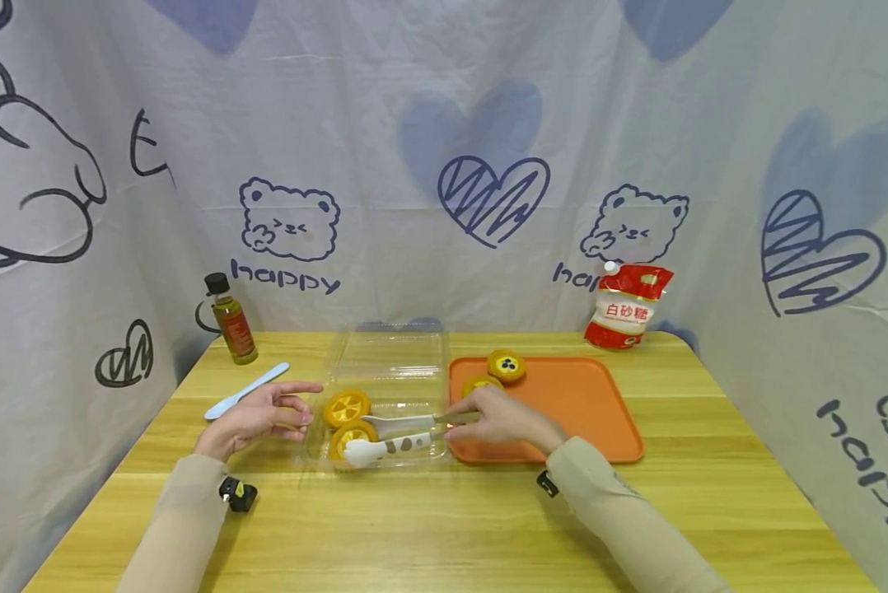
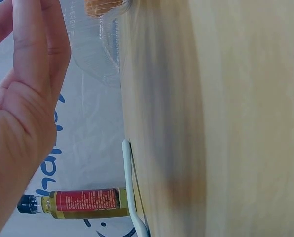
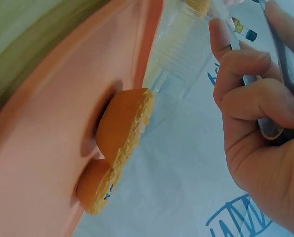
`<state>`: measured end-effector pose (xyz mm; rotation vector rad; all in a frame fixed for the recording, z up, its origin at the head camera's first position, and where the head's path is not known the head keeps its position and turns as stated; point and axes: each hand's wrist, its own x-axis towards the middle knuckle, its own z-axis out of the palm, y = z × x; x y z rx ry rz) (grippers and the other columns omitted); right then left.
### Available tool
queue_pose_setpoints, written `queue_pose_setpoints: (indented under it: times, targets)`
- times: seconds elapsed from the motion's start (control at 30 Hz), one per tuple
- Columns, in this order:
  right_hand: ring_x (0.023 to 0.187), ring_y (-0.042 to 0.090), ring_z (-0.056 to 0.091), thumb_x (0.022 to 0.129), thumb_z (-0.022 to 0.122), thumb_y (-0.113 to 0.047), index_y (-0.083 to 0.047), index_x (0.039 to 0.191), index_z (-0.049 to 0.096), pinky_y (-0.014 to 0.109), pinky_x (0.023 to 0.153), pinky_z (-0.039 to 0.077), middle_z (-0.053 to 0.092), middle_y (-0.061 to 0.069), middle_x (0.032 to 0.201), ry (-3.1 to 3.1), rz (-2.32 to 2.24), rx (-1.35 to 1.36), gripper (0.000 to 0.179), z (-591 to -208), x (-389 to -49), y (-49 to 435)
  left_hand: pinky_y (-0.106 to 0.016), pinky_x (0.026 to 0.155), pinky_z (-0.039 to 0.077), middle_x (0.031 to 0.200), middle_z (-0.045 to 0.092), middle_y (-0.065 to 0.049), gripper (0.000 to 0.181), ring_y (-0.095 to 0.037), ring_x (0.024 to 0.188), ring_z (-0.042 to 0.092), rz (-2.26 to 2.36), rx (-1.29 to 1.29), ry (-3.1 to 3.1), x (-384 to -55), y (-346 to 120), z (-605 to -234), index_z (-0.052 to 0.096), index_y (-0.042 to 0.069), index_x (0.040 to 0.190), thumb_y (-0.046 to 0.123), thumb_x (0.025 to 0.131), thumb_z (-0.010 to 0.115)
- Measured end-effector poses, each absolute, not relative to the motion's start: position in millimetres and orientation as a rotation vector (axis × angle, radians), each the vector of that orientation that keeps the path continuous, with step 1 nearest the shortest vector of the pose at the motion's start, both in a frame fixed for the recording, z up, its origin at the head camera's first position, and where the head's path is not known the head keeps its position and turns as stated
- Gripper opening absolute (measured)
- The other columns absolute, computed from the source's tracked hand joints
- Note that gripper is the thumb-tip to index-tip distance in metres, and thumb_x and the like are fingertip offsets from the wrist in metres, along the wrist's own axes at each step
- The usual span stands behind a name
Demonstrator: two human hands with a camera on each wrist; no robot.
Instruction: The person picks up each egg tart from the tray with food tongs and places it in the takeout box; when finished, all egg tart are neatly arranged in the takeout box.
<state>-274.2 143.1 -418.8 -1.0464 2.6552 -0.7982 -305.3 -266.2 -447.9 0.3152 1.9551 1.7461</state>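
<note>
My right hand (image 1: pixel 505 416) grips a pair of food tongs (image 1: pixel 403 445), with white, brown-spotted ends reaching left over the clear plastic box (image 1: pixel 438 455). The tong tips are right at the nearer of two egg tarts, one tart (image 1: pixel 349 435) partly hidden by them. Behind it sits the other tart (image 1: pixel 346 408), its yellow top showing segments. My left hand (image 1: pixel 266 414) holds nothing; its index finger stretches toward the box's left side, the others loosely bent. In the right wrist view, fingers curl round the metal tong arms (image 3: pixel 283 64).
Two more tarts, one with dark berries (image 1: pixel 507 366), are on the orange tray (image 1: pixel 570 408) at right. A pale blue spatula-like utensil (image 1: pixel 245 393) lies left, near an oil bottle (image 1: pixel 232 321). A red-and-white sugar pouch (image 1: pixel 626 309) stands back right. The box's lid (image 1: pixel 392 350) is raised behind.
</note>
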Motion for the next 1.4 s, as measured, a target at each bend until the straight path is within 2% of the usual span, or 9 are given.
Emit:
queue_pose_setpoints:
  times: [0.1, 0.23, 0.43, 0.53, 0.67, 0.8, 1.0, 1.27, 1.4]
  targets:
    - [0.057, 0.009, 0.038, 0.09, 0.07, -0.041, -0.017, 0.121, 0.072, 0.02, 0.057, 0.036, 0.074, -0.003, 0.107, 2.637, -0.827, -0.982, 0.04, -418, -274, 146, -0.035, 0.076, 0.062, 0.094, 0.063, -0.004, 0.071, -0.02, 0.082, 0.069, 1.745, 0.316, 1.956, -305, -266, -448, 0.028, -0.006, 0.15, -0.002, 0.09, 0.065]
    - [0.05, 0.009, 0.031, 0.09, 0.069, -0.044, -0.017, 0.125, 0.069, 0.021, 0.053, 0.035, 0.074, -0.005, 0.1, 2.611, -0.886, -0.944, 0.044, -415, -275, 153, -0.036, 0.076, 0.062, 0.094, 0.063, -0.004, 0.071, -0.02, 0.082, 0.069, 1.746, 0.314, 1.955, -305, -267, -448, 0.028, -0.005, 0.15, -0.002, 0.09, 0.065]
    - [0.059, 0.006, 0.038, 0.092, 0.068, -0.04, -0.014, 0.122, 0.071, 0.02, 0.058, 0.039, 0.073, -0.004, 0.106, 2.633, -0.855, -0.96, 0.04, -414, -274, 156, -0.037, 0.077, 0.062, 0.095, 0.063, -0.005, 0.072, -0.021, 0.083, 0.069, 1.744, 0.311, 1.96, -305, -268, -449, 0.028, -0.005, 0.15, -0.001, 0.09, 0.066]
    - [0.053, 0.006, 0.031, 0.094, 0.066, -0.036, -0.013, 0.12, 0.072, 0.02, 0.054, 0.035, 0.072, 0.001, 0.09, 2.633, -0.834, -0.969, 0.036, -417, -273, 153, -0.037, 0.077, 0.062, 0.095, 0.063, -0.005, 0.072, -0.021, 0.083, 0.069, 1.745, 0.304, 1.96, -305, -268, -449, 0.028, -0.005, 0.15, -0.002, 0.089, 0.066]
    - [0.05, 0.007, 0.03, 0.095, 0.065, -0.032, -0.012, 0.116, 0.074, 0.019, 0.052, 0.034, 0.072, 0.006, 0.085, 2.617, -0.888, -0.962, 0.031, -421, -274, 149, -0.037, 0.077, 0.062, 0.095, 0.063, -0.005, 0.072, -0.022, 0.084, 0.069, 1.748, 0.298, 1.958, -305, -268, -450, 0.028, -0.005, 0.15, -0.001, 0.089, 0.066]
    - [0.052, 0.007, 0.035, 0.095, 0.066, -0.031, -0.014, 0.112, 0.076, 0.02, 0.051, 0.035, 0.074, 0.003, 0.094, 2.602, -0.933, -0.955, 0.026, -422, -276, 147, -0.037, 0.077, 0.062, 0.095, 0.064, -0.005, 0.072, -0.022, 0.084, 0.069, 1.749, 0.293, 1.961, -305, -268, -450, 0.029, -0.004, 0.15, -0.001, 0.089, 0.067]
    - [0.053, 0.006, 0.033, 0.094, 0.066, -0.034, -0.015, 0.115, 0.074, 0.019, 0.054, 0.036, 0.073, -0.004, 0.1, 2.652, -0.887, -0.969, 0.03, -423, -276, 148, -0.037, 0.077, 0.062, 0.096, 0.064, -0.005, 0.071, -0.021, 0.083, 0.069, 1.747, 0.296, 1.959, -305, -269, -450, 0.029, -0.003, 0.15, 0.0, 0.09, 0.067]
    - [0.051, 0.006, 0.032, 0.093, 0.066, -0.035, -0.013, 0.122, 0.071, 0.02, 0.052, 0.035, 0.073, 0.004, 0.11, 2.661, -0.946, -1.003, 0.037, -424, -275, 158, -0.037, 0.077, 0.062, 0.097, 0.064, -0.006, 0.071, -0.022, 0.084, 0.069, 1.741, 0.301, 1.965, -305, -268, -449, 0.03, -0.004, 0.15, 0.0, 0.09, 0.066]
    - [0.065, 0.007, 0.05, 0.093, 0.067, -0.035, -0.014, 0.124, 0.07, 0.022, 0.064, 0.046, 0.071, 0.006, 0.117, 2.678, -1.001, -0.985, 0.038, -425, -275, 167, -0.037, 0.077, 0.062, 0.097, 0.064, -0.006, 0.071, -0.022, 0.083, 0.069, 1.74, 0.305, 1.965, -305, -268, -450, 0.029, -0.004, 0.15, 0.0, 0.09, 0.066]
